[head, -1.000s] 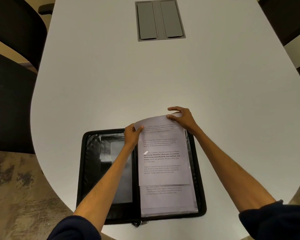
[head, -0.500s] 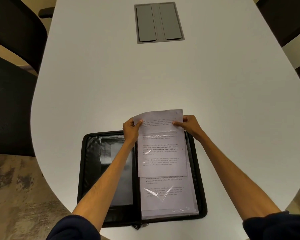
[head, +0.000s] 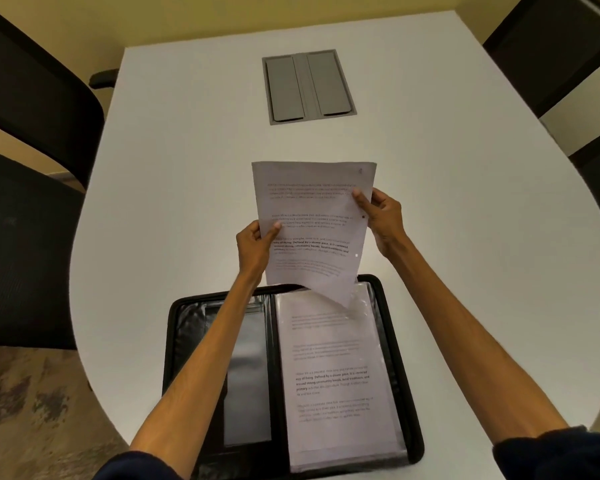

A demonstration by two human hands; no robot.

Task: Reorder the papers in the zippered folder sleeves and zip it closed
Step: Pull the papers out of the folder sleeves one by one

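Note:
A black zippered folder (head: 411, 424) lies open on the white table at the near edge. Its right half holds clear sleeves with a printed paper (head: 336, 379) showing on top. Its left half shows a dark pocket (head: 246, 375), partly hidden by my left forearm. I hold a printed sheet (head: 314, 223) up in the air above the folder's far edge. My left hand (head: 255, 245) pinches its left edge, and my right hand (head: 381, 216) pinches its right edge. The sheet's lower corner hangs just over the sleeves.
A grey cable hatch (head: 307, 86) is set into the white table (head: 465, 237) beyond the sheet. Black chairs stand at the left (head: 28, 109) and at the far right (head: 551, 46). Patterned carpet shows at the lower left.
The sheet has come out of the folder's right sleeve and risen into the air, away from me. Both hands moved up with it. The camera has tilted upward.

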